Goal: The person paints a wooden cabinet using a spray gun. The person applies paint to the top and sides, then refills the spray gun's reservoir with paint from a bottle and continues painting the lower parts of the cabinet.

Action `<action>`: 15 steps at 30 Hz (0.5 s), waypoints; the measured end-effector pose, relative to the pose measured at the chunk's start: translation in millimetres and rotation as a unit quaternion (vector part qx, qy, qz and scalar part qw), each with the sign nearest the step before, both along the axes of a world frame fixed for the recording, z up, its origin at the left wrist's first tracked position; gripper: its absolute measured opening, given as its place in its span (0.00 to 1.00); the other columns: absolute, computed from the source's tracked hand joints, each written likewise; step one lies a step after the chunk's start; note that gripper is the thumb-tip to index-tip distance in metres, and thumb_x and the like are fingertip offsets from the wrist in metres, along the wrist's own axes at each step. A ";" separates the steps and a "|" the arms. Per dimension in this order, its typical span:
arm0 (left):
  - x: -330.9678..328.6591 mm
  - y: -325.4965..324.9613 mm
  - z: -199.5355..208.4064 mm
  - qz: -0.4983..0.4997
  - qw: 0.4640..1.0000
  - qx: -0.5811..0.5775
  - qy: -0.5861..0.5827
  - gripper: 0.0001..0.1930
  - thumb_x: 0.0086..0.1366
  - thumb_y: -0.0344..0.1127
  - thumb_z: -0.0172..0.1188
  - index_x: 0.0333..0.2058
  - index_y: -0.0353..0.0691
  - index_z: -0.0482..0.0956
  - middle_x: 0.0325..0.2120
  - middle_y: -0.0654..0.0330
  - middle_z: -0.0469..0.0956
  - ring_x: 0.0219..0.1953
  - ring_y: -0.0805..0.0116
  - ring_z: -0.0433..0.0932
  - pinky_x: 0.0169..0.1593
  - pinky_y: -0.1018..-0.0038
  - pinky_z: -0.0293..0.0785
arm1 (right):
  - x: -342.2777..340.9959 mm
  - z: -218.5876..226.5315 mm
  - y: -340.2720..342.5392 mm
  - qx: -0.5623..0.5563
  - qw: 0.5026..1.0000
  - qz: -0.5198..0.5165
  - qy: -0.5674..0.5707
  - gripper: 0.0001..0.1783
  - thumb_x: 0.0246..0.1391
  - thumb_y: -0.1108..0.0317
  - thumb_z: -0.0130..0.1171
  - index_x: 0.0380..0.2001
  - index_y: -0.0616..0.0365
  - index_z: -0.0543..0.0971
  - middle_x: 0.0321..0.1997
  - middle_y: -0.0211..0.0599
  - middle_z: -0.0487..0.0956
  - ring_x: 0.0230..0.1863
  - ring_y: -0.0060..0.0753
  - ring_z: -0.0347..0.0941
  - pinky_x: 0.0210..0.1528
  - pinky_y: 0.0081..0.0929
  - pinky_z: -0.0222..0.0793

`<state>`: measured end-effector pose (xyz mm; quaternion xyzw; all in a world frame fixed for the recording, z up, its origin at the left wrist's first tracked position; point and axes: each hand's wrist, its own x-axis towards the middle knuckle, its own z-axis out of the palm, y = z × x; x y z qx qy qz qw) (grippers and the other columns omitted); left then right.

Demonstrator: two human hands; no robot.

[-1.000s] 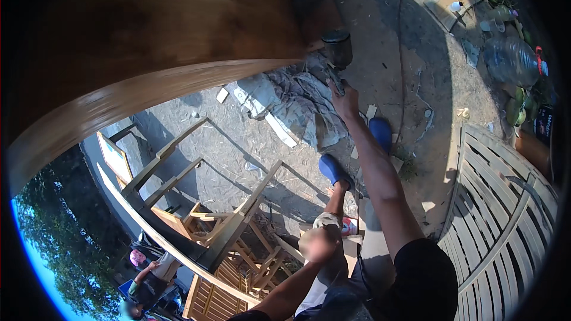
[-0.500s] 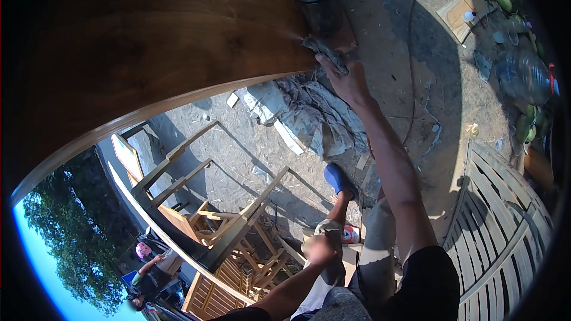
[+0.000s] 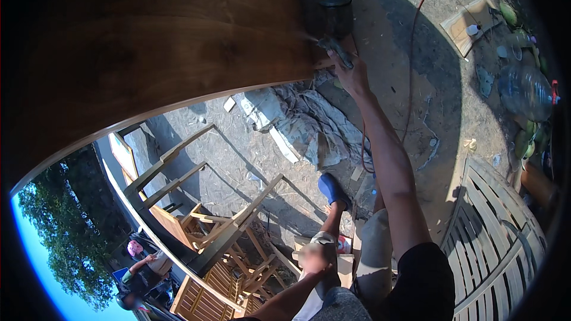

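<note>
My right hand (image 3: 352, 76) is closed around a spray gun (image 3: 336, 52), held out at the end of my stretched arm. A dark lidded cup (image 3: 335, 15) stands just beyond the gun; whether it is joined to it I cannot tell. Faint mist leaves the nozzle toward the left. Beside it spreads a large brown wooden panel (image 3: 178, 35), glossy, with a pale curved edge, filling the upper left. My left hand (image 3: 314, 260) is low by my left knee, its fingers blurred.
Crumpled cloth (image 3: 303, 122) lies on the ground below the panel. A red hose (image 3: 411, 53) runs along the right. Wooden chair frames (image 3: 238, 220) stand lower left, a slatted wooden piece (image 3: 493, 238) lower right. A clear jug (image 3: 526, 92) lies far right. Another person (image 3: 143, 270) is lower left.
The spray gun and my right hand have shifted slightly right in view, with mist in both frames. The whole view has turned a little. My left hand remains by the knee.
</note>
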<state>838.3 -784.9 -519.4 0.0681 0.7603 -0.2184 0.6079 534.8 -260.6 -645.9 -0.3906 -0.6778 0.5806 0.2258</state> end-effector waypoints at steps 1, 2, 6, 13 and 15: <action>4.0 -3.3 -1.5 0.002 1.000 -0.003 0.000 0.52 0.55 0.59 0.76 0.72 0.51 0.57 0.64 0.41 0.59 0.64 0.34 0.69 0.62 0.46 0.73 | 0.3 -13.0 -0.4 0.009 1.000 0.003 -0.029 0.25 0.66 0.47 0.65 0.44 0.62 0.85 0.32 0.51 0.86 0.37 0.51 0.85 0.38 0.44 0.76; 3.8 -0.7 -1.2 0.005 1.000 -0.002 0.000 0.52 0.55 0.59 0.76 0.72 0.52 0.57 0.64 0.41 0.59 0.64 0.34 0.69 0.62 0.45 0.74 | 1.8 -25.6 0.4 0.020 0.998 0.004 -0.058 0.26 0.66 0.46 0.65 0.44 0.62 0.85 0.34 0.55 0.86 0.40 0.59 0.85 0.40 0.47 0.77; 3.8 4.3 -1.3 0.002 1.000 0.010 0.005 0.52 0.55 0.58 0.76 0.73 0.54 0.57 0.64 0.41 0.59 0.64 0.34 0.69 0.61 0.45 0.75 | 7.6 -53.4 2.8 0.029 0.991 -0.008 -0.127 0.30 0.64 0.42 0.64 0.39 0.64 0.84 0.34 0.60 0.84 0.43 0.66 0.82 0.41 0.51 0.76; 2.5 19.0 4.1 0.008 1.000 -0.004 0.013 0.52 0.53 0.56 0.78 0.72 0.56 0.58 0.63 0.44 0.60 0.65 0.35 0.68 0.61 0.46 0.76 | 35.9 41.0 -19.6 -0.016 0.997 0.050 -0.063 0.25 0.65 0.47 0.66 0.36 0.64 0.84 0.26 0.54 0.83 0.33 0.53 0.84 0.35 0.42 0.75; 2.3 19.6 5.9 0.022 1.000 -0.008 0.012 0.51 0.53 0.55 0.79 0.71 0.57 0.59 0.63 0.44 0.61 0.66 0.35 0.68 0.61 0.46 0.76 | 43.7 78.7 -24.3 -0.028 0.998 0.060 -0.022 0.23 0.66 0.50 0.67 0.35 0.63 0.84 0.23 0.48 0.81 0.27 0.42 0.82 0.32 0.37 0.73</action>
